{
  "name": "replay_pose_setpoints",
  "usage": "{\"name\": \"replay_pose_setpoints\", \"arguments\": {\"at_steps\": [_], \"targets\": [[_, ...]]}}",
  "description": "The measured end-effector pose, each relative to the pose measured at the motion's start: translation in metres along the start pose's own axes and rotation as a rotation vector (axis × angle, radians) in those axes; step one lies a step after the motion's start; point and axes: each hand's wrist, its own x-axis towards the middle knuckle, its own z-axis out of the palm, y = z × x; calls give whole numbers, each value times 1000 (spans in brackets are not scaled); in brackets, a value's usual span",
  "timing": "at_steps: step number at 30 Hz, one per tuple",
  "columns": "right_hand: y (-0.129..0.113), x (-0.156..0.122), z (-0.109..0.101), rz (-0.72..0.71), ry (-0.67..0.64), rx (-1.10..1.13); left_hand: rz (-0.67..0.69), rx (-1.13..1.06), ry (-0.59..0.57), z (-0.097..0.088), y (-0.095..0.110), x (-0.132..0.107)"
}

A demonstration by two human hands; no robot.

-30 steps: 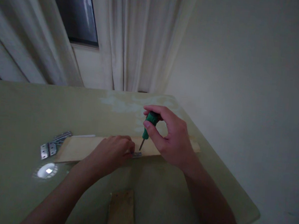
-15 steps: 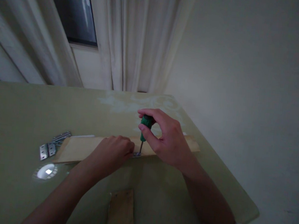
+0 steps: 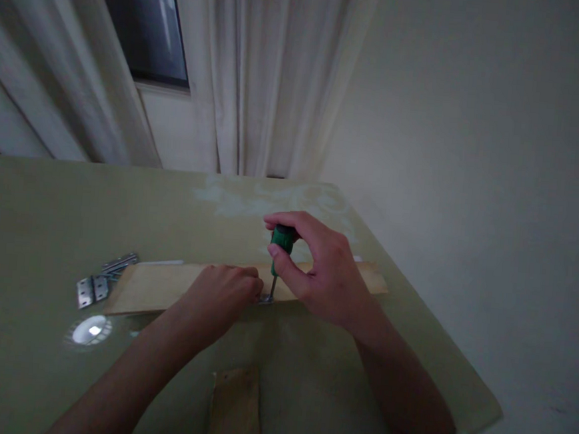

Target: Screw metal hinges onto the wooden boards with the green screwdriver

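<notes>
A long pale wooden board (image 3: pixel 163 289) lies across the table, with a small metal hinge (image 3: pixel 265 300) at its near edge. My right hand (image 3: pixel 328 270) grips a green-handled screwdriver (image 3: pixel 282 239) between thumb and fingers. The screwdriver stands nearly upright, its shaft tip down at the hinge. My left hand (image 3: pixel 223 295) is closed, its curled fingers pressing the hinge's left part against the board. Those fingertips hide part of the hinge, and any screw under the tip is too small to make out.
Loose metal hinges (image 3: pixel 92 292) lie by the board's left end. A smaller wooden piece (image 3: pixel 235 410) rests near the front of the green table (image 3: pixel 330 394). Curtains (image 3: pixel 280 76) and a wall (image 3: pixel 474 158) border the table.
My right fingers have shifted slightly around the screwdriver handle, which leans a little less. My left hand has moved very slightly. The board stays in place.
</notes>
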Motion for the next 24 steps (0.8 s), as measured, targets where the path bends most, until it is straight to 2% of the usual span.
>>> {"name": "replay_pose_setpoints", "arguments": {"at_steps": [9, 14, 19, 24], "targets": [[-3, 0, -4, -69, -37, 24, 34, 82, 35, 4, 11, -1], [-3, 2, -5, -94, -38, 40, 0, 130, 75, 12, 18, 6], [-4, 2, -5, -91, -60, 43, 4, 143, 92, 18, 13, 9], [-5, 1, -5, -83, -55, 36, 41, 108, 100, 17, 8, 1]]}}
